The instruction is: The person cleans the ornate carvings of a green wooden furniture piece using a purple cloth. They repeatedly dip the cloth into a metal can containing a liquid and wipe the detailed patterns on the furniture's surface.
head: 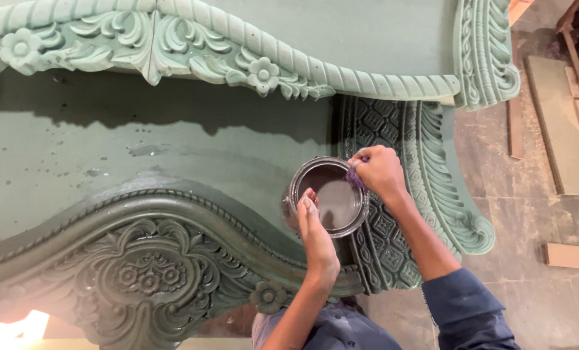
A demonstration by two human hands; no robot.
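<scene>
Right hand (381, 172): clenched around a small purple wad of cloth (354, 176), held at the right edge of a round tin (328, 196). The wad sits just over the rim, touching or nearly touching the brown liquid inside; which of the two cannot be told.

Left hand (315, 230): laid flat against the near side of the tin, fingers extended over the rim, steadying it. It is not closed around anything; the fingers (309, 204) carry a pale smear.

The tin stands upright on a large carved panel (140, 155) painted green, near the centre of the view. The tin rests where the flat field of the panel meets a darker carved arch (147, 266) with scrolls and flowers. To its right runs a carved border (393, 246) with a lattice pattern and a feathered edge. Above, a paler green crest (173, 39) with rope moulding and flowers lies across the top of the view.

Both forearms show dark blue sleeves (464, 311) rolled up. A dusty concrete floor (529, 214) with loose boards (571, 256) lies at right.
</scene>
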